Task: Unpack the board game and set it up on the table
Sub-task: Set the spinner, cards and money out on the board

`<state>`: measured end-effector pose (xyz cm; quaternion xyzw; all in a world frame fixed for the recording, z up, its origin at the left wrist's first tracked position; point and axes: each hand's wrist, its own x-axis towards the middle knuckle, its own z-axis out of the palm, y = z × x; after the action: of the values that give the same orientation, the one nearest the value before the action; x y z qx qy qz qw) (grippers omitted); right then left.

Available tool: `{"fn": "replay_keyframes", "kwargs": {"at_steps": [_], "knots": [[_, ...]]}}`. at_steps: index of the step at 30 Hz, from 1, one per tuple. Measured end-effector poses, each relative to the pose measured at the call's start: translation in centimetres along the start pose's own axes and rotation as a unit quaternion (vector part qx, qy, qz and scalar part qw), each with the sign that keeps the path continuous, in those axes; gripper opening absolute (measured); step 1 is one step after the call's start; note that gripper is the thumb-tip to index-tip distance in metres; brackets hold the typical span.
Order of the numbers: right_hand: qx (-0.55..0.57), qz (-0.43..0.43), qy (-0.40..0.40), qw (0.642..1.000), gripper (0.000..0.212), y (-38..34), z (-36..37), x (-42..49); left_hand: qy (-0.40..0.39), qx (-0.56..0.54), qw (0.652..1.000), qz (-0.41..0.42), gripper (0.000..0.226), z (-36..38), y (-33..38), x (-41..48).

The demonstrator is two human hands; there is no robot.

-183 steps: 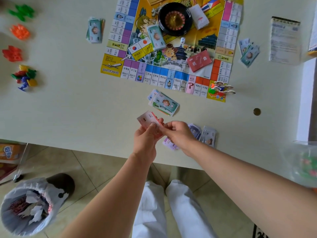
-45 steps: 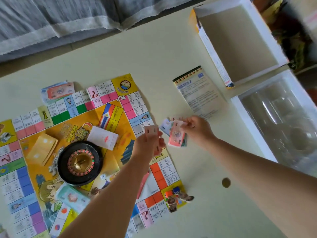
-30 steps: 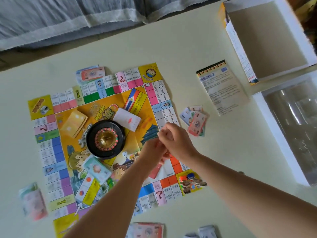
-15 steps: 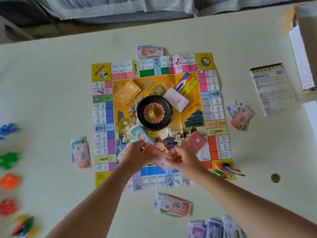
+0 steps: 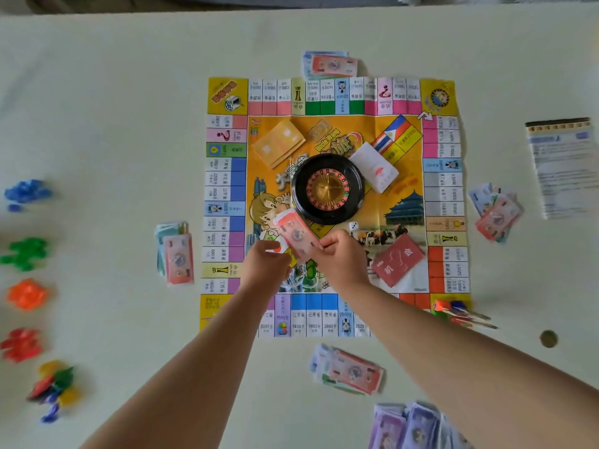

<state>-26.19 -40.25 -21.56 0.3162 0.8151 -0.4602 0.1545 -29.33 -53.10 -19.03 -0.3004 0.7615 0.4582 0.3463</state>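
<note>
Both hands are back over the middle. A moment ago the right hand [image 5: 343, 262] was out at the right pile [image 5: 496, 213]; now it meets the left hand [image 5: 267, 265] just near of the wheel [image 5: 327, 189].

The desk [image 5: 113, 108] carries everything, with the board [image 5: 223, 176] spread flat at its centre, in reach from all four sides. The sheet [image 5: 564, 166] lies well right, out of the play area. The wheel sits mid-board, ringed by the yellow deck [image 5: 278, 142], white deck [image 5: 376, 166] and red deck [image 5: 397, 259].

The far pile [image 5: 330, 64], left pile [image 5: 176, 254], near pile [image 5: 351, 371] and right pile lie on or just off the board's edges, one per seat by the look of it. Each is topped in pink, so that round of dealing seems done. Purple notes [image 5: 408, 426] wait at the near right.

Down the left edge sit the blue pieces [image 5: 26, 192], green pieces [image 5: 26, 254], orange pieces [image 5: 27, 293] and red pieces [image 5: 19, 345], sorted by colour, with a mixed heap [image 5: 53, 387] nearest.

The fingers of both hands pinch the pink notes [image 5: 296, 234], raised and tilted above the board's near half, probably to count off what is left. Pawns [image 5: 453, 311] are on the near right corner square, and the die [image 5: 353, 226] sits just near of the wheel.
</note>
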Motion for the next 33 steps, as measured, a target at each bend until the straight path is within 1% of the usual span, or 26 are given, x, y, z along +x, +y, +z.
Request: {"fn": "replay_keyframes", "kwargs": {"at_steps": [3, 5, 9, 12, 14, 16, 19, 22, 24, 28, 33], "knots": [[-0.09, -0.063, 0.026, 0.994, 0.025, 0.5, -0.3, -0.4, -0.008, -0.006, 1.0, 0.003, 0.035, 0.5, 0.1, 0.0], [-0.123, -0.08, 0.016, 0.989, 0.03, 0.6, -0.5, -0.3, -0.006, -0.004, 1.0, 0.002, 0.034, 0.7, 0.2, 0.1], [-0.137, -0.105, -0.054, 0.983, 0.032, 0.9, 0.0, 0.3, -0.021, -0.006, 1.0, 0.006, 0.034, 0.8, 0.5, 0.3], [-0.137, -0.109, -0.059, 0.983, 0.029, 0.8, -0.4, 0.3, -0.026, -0.007, 1.0, 0.008, 0.036, 0.6, 0.4, -0.1], [-0.127, -0.125, -0.062, 0.982, 0.023, 0.9, -1.2, -0.4, -0.015, -0.007, 1.0, 0.011, 0.036, 0.5, -0.1, -0.7], [-0.11, -0.14, -0.081, 0.981, 0.018, 1.5, -2.0, -1.3, -0.001, -0.009, 1.0, 0.011, 0.033, 0.3, -1.0, -1.4], [-0.099, -0.151, -0.141, 0.974, 0.013, 2.8, -3.1, -3.3, 0.011, -0.024, 1.0, 0.003, 0.025, 0.3, -2.9, -3.2], [-0.111, -0.143, -0.196, 0.964, 0.01, 4.4, -4.2, -6.0, 0.008, -0.033, 0.999, -0.006, 0.022, 1.0, -5.5, -5.4], [-0.137, -0.134, -0.215, 0.958, 0.01, 5.8, -5.0, -7.9, -0.006, -0.036, 0.999, -0.02, 0.021, 1.7, -7.5, -6.9], [-0.2, -0.121, -0.214, 0.948, 0.012, 8.9, -6.6, -11.7, -0.058, -0.024, 0.996, -0.058, 0.018, 3.9, -12.0, -10.4], [-0.243, -0.121, -0.152, 0.95, 0.012, 13.0, -7.5, -15.1, -0.093, -0.018, 0.992, -0.078, 0.013, 6.3, -17.0, -13.7]]}}
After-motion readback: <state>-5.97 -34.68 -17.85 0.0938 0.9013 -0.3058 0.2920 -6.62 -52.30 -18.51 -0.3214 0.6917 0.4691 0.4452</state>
